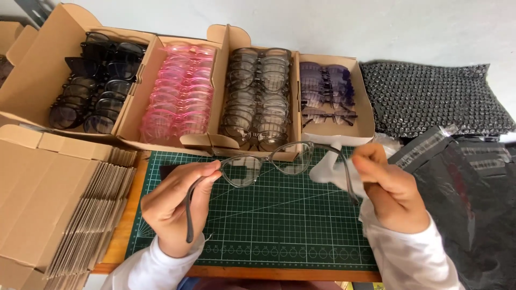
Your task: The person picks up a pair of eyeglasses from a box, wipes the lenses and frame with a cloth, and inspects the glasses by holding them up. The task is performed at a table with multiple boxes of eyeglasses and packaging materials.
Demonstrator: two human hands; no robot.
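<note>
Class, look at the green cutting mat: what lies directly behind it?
Behind the green cutting mat stand four open cardboard boxes of glasses: black, pink, grey, purple. The held grey glasses and both hands hide part of the mat's far edge.

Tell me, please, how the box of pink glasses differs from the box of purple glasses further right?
The box of pink glasses holds translucent pink frames and looks packed along its whole length; the box of purple glasses holds darker purple ones and shows bare cardboard floor at its near end. The pink box appears longer than the purple box. Both are open brown cardboard boxes behind the green cutting mat.
</note>
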